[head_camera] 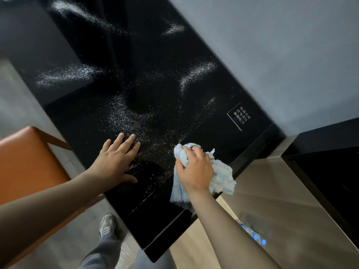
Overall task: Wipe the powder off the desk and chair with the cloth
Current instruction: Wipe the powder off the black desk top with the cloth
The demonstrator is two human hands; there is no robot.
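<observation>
Right hand [196,167] grips the bunched cloth [219,175] at the desk [204,131] near-right edge, left hand [114,162] flat and bracing: press cloth flat, sweep overlapping strokes through the powder [196,74] toward one edge, chair [25,164] left untouched.
</observation>
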